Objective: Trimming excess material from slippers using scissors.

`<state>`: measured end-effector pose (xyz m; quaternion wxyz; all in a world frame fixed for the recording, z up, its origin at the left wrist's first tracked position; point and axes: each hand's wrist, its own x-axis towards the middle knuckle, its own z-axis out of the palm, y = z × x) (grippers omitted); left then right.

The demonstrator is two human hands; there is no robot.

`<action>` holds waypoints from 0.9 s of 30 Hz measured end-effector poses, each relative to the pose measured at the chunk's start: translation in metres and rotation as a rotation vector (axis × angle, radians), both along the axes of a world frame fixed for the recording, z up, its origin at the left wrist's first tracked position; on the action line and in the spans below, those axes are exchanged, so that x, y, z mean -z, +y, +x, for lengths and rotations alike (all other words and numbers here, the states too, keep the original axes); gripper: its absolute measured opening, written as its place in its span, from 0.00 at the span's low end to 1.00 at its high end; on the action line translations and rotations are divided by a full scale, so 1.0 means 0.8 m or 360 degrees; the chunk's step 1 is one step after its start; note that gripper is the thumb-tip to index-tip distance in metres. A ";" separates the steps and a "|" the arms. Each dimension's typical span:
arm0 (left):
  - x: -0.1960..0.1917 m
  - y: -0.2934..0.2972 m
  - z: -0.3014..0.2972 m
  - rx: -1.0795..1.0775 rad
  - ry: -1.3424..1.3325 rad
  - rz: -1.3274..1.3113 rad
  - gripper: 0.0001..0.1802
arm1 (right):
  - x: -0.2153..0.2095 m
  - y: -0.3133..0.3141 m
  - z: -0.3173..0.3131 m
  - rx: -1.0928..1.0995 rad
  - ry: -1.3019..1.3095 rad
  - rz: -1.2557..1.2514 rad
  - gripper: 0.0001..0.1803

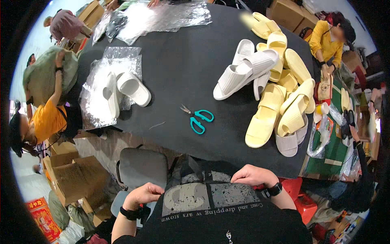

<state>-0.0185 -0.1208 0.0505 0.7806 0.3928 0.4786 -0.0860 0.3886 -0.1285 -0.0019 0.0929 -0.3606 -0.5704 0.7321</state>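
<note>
Low in the frame, both hands are curled against the person's own black printed shirt point(211, 203). The left hand point(143, 194), at lower left of centre, is closed into a loose fist, its fingers pinching the shirt's edge beside a grey chair seat point(143, 162). The right hand point(252, 175), at lower centre right, is likewise curled shut, gripping the top of the shirt fabric just below the edge of the round black table point(183, 69). Each wrist carries a black watch.

At the centre of the table lie small scissors with teal plastic handles point(198, 118), well apart from both hands. To the right sits a heap of pale yellow and white ribbed foam slide sandals point(276, 89). At upper left, two white slides point(124, 91) rest on clear plastic bags point(97, 97).
</note>
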 end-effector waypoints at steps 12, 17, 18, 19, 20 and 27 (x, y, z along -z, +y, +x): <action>0.003 0.012 0.036 0.0302 0.0306 0.0433 0.13 | 0.077 0.099 -0.032 0.0617 -0.0342 0.0480 0.14; 0.045 0.044 0.008 -0.0177 0.0110 0.0520 0.14 | 0.097 0.120 -0.078 0.0553 -0.0473 0.0547 0.18; 0.057 0.049 -0.003 -0.0268 0.0150 0.0556 0.14 | 0.097 0.124 -0.089 0.0513 -0.0495 0.0551 0.20; 0.066 0.057 -0.009 -0.0415 0.0117 0.0566 0.15 | 0.100 0.129 -0.098 0.0473 -0.0496 0.0571 0.20; 0.073 0.062 -0.016 -0.0523 0.0141 0.0575 0.15 | 0.106 0.132 -0.109 0.0514 -0.0538 0.0650 0.21; 0.155 0.080 -0.072 -0.0787 0.0238 0.0657 0.14 | 0.155 0.157 -0.165 0.0641 -0.0966 0.1184 0.25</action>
